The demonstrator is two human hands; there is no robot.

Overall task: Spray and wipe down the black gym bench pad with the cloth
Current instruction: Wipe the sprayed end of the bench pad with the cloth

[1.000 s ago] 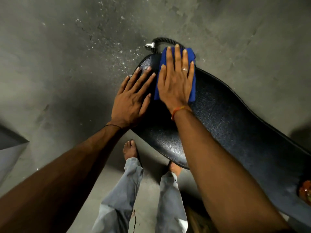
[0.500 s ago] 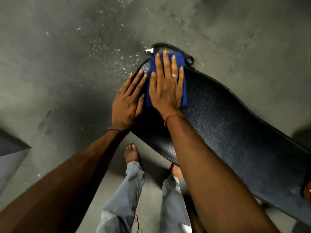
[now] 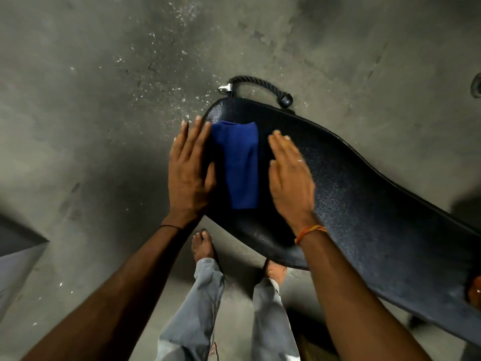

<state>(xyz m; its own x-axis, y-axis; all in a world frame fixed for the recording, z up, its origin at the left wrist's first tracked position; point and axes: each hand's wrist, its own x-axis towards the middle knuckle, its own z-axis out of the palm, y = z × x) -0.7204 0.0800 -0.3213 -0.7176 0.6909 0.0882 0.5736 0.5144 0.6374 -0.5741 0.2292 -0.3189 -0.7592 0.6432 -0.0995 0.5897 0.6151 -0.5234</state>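
Note:
The black gym bench pad runs from the upper middle down to the right edge. A folded blue cloth lies flat on its near end, with nothing on top of it. My left hand rests flat on the pad's left edge, just left of the cloth, fingers together and empty. My right hand hovers or rests flat on the pad just right of the cloth, apart from it and holding nothing. No spray bottle is in view.
A black rope handle with a metal clip lies on the concrete floor past the pad's end. My bare feet and grey trousers stand below the pad. A grey slab corner juts in at left. An orange object sits at the right edge.
My right hand lifted off the blue cloth and moved to the right, leaving the cloth lying uncovered on the pad. My left hand stayed at the pad's left edge.

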